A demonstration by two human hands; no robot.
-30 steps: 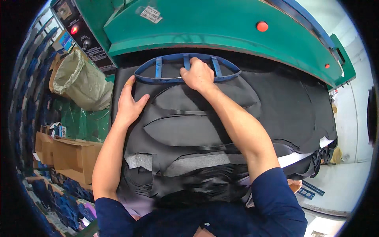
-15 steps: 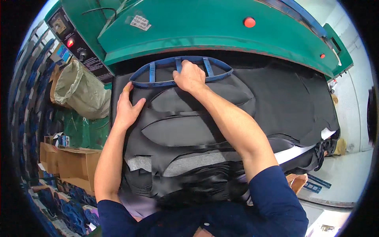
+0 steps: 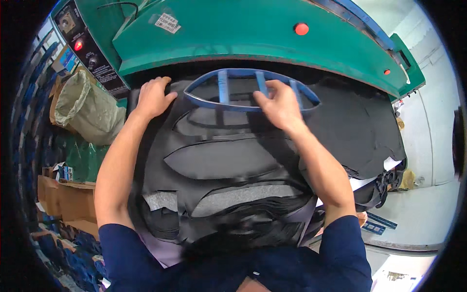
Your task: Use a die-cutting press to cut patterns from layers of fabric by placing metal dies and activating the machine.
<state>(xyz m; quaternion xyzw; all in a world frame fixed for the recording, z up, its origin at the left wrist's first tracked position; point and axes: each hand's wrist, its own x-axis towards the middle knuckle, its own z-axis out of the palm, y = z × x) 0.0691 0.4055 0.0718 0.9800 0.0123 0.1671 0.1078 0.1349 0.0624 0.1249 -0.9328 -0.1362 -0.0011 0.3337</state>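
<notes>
A blue cutting die, pointed at both ends and crossed by several flat bars, appears raised above the black sheet material, with a shadow beneath it. My right hand grips the die by its middle crossbar. At the far left of the sheet lies my left hand, fingers extended and thumb apart, holding nothing. Leaf-shaped cut outlines show in the sheet in front of the die, one partly shaded and one larger piece nearer me.
A green press machine with a red button spans the far side. Its control panel is at the left, above a pale cloth sack. A cardboard box stands lower left. Black scraps bunch at the near edge.
My right hand has lifted the die off the sheet and shifted it right. My left hand has moved up and slightly left, away from the die's tip. The view has shifted slightly.
</notes>
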